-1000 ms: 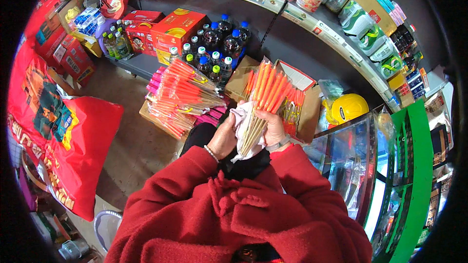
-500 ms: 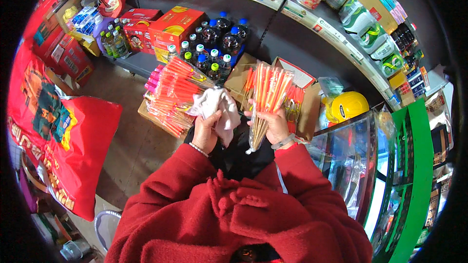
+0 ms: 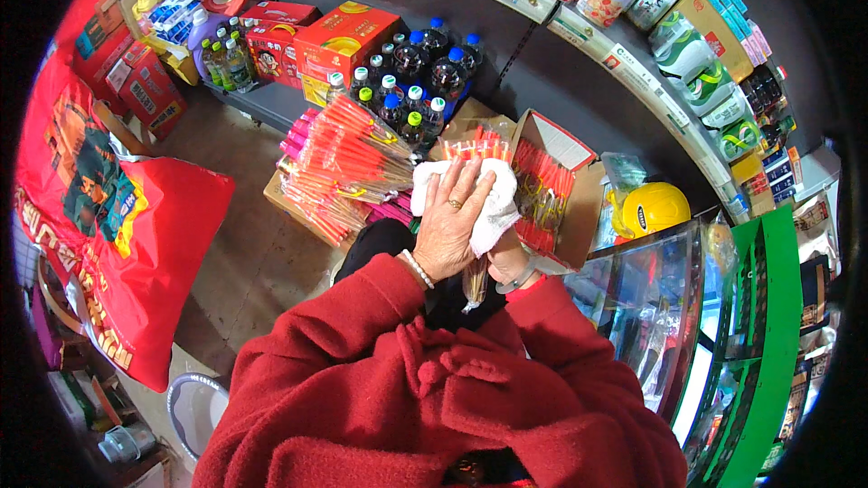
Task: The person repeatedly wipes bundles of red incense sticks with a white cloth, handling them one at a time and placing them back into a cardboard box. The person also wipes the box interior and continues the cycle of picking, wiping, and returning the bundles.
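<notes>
Red bag: a large printed bag (image 3: 154, 253) stands at far left, its side bulging.
Stick pile: clear-wrapped bundles of orange-topped sticks (image 3: 339, 158) lie heaped on cardboard, near dark bottles (image 3: 411, 63).
Left hand: the left hand (image 3: 452, 221) lies flat, fingers extended, on a white cloth (image 3: 499, 185); its thumb is hard to make out.
Held bundle: the wrapped bundle (image 3: 474, 282) sits under the cloth, orange tops above, pale stick ends below.
Right hand: the right hand (image 3: 509, 258) grips the bundle's lower part, fingertips hidden.
Open box: a cardboard box (image 3: 577, 212) holds more orange sticks, beside a yellow helmet (image 3: 655, 208).
</notes>
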Demonstrator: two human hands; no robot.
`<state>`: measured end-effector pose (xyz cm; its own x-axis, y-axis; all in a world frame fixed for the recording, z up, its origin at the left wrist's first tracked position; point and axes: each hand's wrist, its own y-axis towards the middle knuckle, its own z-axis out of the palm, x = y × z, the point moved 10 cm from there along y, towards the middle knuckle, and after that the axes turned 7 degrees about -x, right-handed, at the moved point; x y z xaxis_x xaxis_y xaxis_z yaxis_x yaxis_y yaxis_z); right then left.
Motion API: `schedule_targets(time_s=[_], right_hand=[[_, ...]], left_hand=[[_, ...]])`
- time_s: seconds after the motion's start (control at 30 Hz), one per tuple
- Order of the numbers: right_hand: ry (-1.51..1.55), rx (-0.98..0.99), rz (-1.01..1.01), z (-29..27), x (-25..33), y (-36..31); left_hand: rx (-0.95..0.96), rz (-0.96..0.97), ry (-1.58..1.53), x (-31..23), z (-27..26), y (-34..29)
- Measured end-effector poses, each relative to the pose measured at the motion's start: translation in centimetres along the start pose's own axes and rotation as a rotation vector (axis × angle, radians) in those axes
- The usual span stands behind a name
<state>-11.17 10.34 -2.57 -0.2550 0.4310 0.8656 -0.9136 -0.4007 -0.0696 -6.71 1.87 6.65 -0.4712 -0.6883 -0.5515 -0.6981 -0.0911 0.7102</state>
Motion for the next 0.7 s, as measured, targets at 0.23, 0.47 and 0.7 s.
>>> schedule_targets(time_s=[0.23,0.47,0.7], right_hand=[[-0.184,-0.104,0.106,0.0,-0.3,-0.8],[-0.257,-0.089,0.259,0.5,-0.7,-1.5],[-0.308,-0.037,0.182,1.1,-1.2,-1.1]], left_hand=[[-0.148,0.041,-0.065,1.5,-1.2,0.3],[-0.313,-0.167,-0.219,6.0,-2.3,-0.1],[-0.286,0.057,-0.059,1.7,-3.8,1.6]])
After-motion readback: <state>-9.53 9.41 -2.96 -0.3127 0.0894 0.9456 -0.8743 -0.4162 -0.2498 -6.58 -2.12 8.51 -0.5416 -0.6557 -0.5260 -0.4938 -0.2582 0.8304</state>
